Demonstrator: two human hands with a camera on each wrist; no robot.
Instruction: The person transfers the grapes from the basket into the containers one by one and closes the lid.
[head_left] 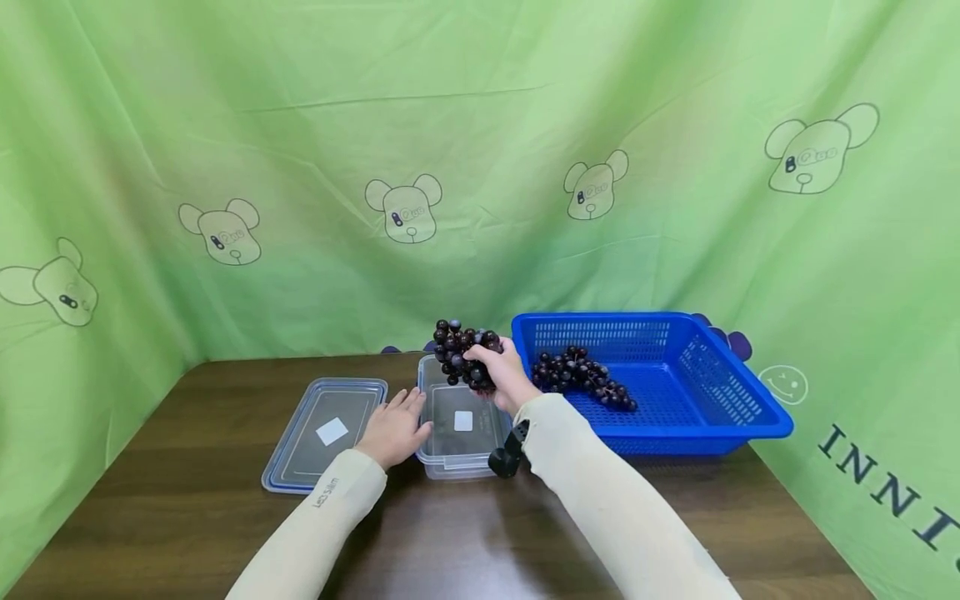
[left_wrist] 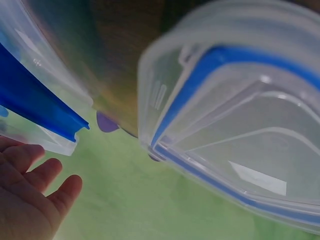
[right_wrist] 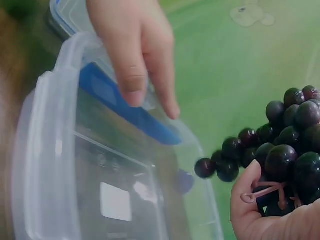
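A bunch of dark grapes (head_left: 467, 357) is gripped in my right hand (head_left: 510, 377) above a clear plastic container (head_left: 459, 460). Up close in the right wrist view, the thumb lies against the grapes (right_wrist: 282, 162) beside their brownish stem (right_wrist: 265, 194). My left hand (head_left: 393, 429) rests at the container's left rim, its fingers extended; in the right wrist view two fingers reach over that rim. The container has a white label on its bottom and no grapes in it. Left of it lies a clear lid (head_left: 300, 454) with a blue seal, partly under my left forearm.
A blue perforated basket (head_left: 675, 425) stands on the right of the wooden table (head_left: 187, 467), with a second bunch of dark grapes (head_left: 581, 377) in its left part. Behind the table hangs a green curtain (head_left: 480, 275) with printed bear heads.
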